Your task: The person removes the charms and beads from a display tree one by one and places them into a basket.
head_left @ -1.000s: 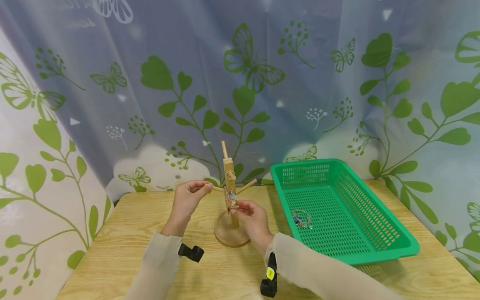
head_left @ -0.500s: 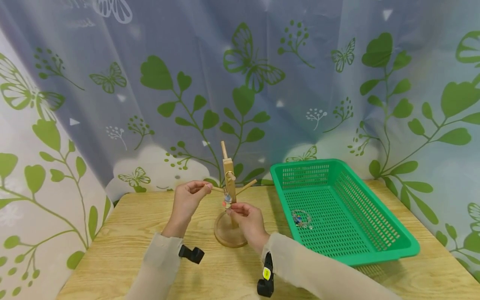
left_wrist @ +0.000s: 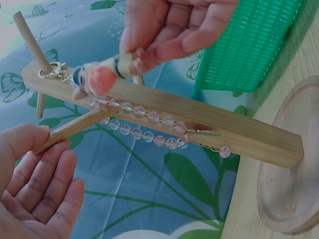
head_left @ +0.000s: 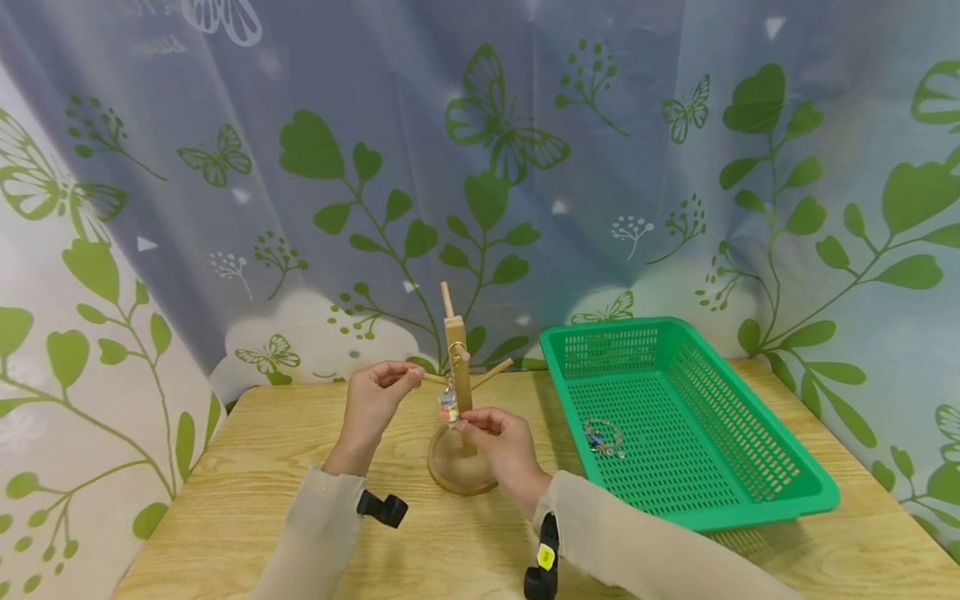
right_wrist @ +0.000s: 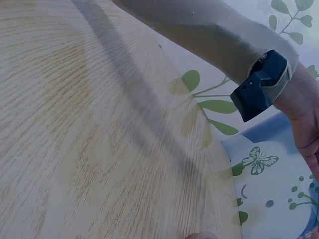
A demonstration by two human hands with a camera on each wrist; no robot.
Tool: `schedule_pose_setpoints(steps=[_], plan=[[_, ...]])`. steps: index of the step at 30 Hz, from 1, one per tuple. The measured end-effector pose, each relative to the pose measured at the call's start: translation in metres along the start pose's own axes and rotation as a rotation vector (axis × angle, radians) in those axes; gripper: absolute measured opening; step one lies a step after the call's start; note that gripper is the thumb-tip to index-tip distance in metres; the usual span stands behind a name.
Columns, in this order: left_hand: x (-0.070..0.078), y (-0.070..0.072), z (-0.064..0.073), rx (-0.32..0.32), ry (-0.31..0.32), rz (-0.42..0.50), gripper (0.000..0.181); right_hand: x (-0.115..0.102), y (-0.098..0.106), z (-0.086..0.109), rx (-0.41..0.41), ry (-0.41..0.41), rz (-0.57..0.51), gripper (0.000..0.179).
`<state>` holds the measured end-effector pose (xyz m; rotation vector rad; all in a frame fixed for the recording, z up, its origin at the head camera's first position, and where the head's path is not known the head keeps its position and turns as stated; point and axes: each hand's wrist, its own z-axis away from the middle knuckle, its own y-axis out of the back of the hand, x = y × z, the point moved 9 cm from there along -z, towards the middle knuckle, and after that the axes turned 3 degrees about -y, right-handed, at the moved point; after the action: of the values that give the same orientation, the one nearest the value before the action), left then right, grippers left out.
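Observation:
My left hand (head_left: pixel 372 404) pinches the tip of a wooden peg (left_wrist: pixel 75 128) on the left side of a wooden stand (head_left: pixel 462 396). From that peg hangs a bracelet of clear and pale pink beads (left_wrist: pixel 127 107) with a gold chain end. A keychain with a small figurine (left_wrist: pixel 101 78), peach-pink and pale yellow with a bluish top, hangs by its gold clasp (left_wrist: pixel 53 70) on the front peg. With thumb and fingers, my right hand (head_left: pixel 504 446) pinches the figurine's lower end, tilting it leftward. The right wrist view shows neither the keychain nor the stand.
To the right of the stand is a green plastic basket (head_left: pixel 813 493), with another beaded bracelet (head_left: pixel 597 438) lying inside near its left wall. The stand's round base (head_left: pixel 459 479) rests on the wood-grain table (head_left: pixel 270 467). A patterned curtain (head_left: pixel 360 92) hangs behind.
My right hand has shifted slightly left, carrying the figurine from in front of the post to its left side. The left hand has kept its place on the peg.

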<state>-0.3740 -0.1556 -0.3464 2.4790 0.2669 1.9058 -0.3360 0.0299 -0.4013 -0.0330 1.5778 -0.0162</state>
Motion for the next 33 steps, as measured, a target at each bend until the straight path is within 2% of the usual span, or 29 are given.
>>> schedule_pose_setpoints(steps=[8, 25, 33], plan=[[-0.001, 0.001, 0.000, 0.008, 0.005, -0.003, 0.021, -0.014, 0.007, 0.002, -0.007, 0.000, -0.110, 0.021], [-0.003, 0.001, 0.000, 0.018, -0.003, -0.004, 0.020, -0.037, 0.029, 0.000, 0.012, 0.011, -0.140, 0.022], [-0.002, 0.000, 0.000, 0.013, -0.002, 0.006, 0.021, -0.047, 0.037, 0.002, 0.023, 0.045, -0.229, 0.018]])
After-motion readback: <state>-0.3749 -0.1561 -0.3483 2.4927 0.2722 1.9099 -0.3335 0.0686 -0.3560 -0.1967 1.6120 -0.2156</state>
